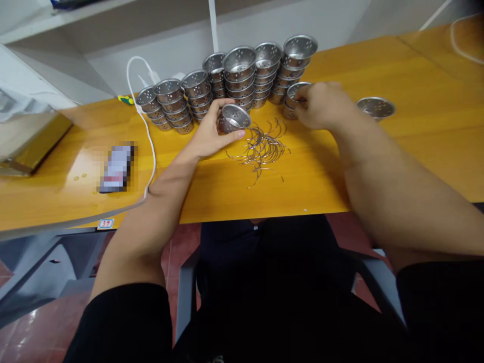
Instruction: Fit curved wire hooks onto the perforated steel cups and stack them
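My left hand (214,132) is wrapped round a perforated metal cup (235,119), held tilted with its mouth toward me. My right hand (321,105) grips the rim of another perforated cup (296,92) on a short stack at the right end of the rows; its fingertips are partly inside the cup. Between the hands and nearer me lies a loose pile of thin curved metal wires (264,146). Behind them stand several stacks of the same cups (239,68). A single cup (376,107) stands to the right, partly hidden behind my right forearm.
A phone (117,168) lies at the left, beside a white cable (152,146) that runs across the table (302,186). A green and yellow tool handle (125,100) is near the wall. A box (38,138) stands at the far left, and a shelf (68,20) overhangs the back.
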`<state>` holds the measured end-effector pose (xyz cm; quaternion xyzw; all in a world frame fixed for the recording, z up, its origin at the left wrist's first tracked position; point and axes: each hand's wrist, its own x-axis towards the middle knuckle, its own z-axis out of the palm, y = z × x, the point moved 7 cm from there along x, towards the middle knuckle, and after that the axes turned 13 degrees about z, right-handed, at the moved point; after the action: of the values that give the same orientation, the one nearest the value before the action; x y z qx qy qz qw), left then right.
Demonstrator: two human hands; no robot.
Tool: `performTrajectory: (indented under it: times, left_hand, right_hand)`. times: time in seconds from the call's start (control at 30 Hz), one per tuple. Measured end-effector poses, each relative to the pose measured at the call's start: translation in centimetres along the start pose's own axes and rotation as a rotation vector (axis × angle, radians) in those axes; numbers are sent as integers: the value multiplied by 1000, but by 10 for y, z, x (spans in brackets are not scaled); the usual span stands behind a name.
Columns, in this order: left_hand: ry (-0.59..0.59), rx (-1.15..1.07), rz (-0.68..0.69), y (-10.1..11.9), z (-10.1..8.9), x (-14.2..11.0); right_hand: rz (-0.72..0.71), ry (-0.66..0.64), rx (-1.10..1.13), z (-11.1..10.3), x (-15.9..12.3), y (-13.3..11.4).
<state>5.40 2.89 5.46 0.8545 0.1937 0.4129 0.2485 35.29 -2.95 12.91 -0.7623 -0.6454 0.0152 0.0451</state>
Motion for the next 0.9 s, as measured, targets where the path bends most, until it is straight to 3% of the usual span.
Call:
performTrajectory:
  times: [0.13,0.2,0.27,0.37,0.47,0.53,0.7,0.9]
  left_hand:
    - [20,6,26,-6,-4,-1]
    - [18,15,29,-12,-5,-3]
    - [4,17,28,-19,-4,-5]
    - [-19,11,59,-22,-1,-7]
    - [-59,38,84,-13,1,-8]
    - [-90,48,77,-3,2,-9]
    - [-109,23,43,20,0,-9]
    - [-109,54,69,25,0,-8]
  right_hand:
    - [26,-51,75,3,-1,1]
    - [29,3,151,-1,-4,3]
    - [-4,137,254,-9,-9,4]
    - [-251,268,483,-13,-23,-12]
    - [-600,194,641,3,-40,-48]
    - [-729,172,680,19,-45,-68]
    - [-755,184,663,51,-34,-83]
    - [-710,125,680,45,-33,-70]
